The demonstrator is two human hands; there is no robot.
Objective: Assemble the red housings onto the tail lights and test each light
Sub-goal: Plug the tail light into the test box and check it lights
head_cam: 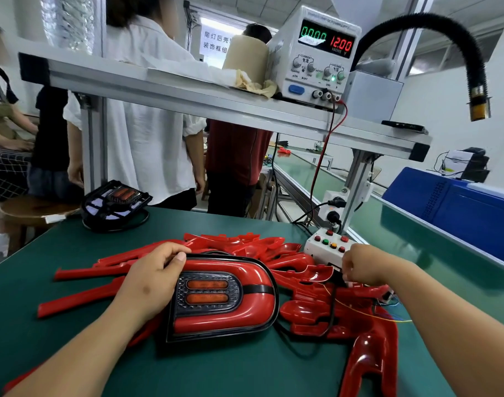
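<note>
A tail light (225, 296) with a glossy red housing fitted on it lies on the green bench in front of me; its two orange lamp strips look unlit. My left hand (153, 279) grips its upper left edge, thumb on top. My right hand (362, 267) is curled at the black connector and wires just below the white button box (328, 247); what the fingers pinch is hidden. Several loose red housings (316, 299) are piled behind and to the right. A second tail light (116, 202) without a red housing sits at the bench's far left.
A power supply (313, 55) on the overhead shelf reads 0.000 and 12.00, with red and black leads running down. A black flexible hose (471, 61) hangs at right. People stand behind the bench. A blue bin (457, 207) stands beside the conveyor on the right.
</note>
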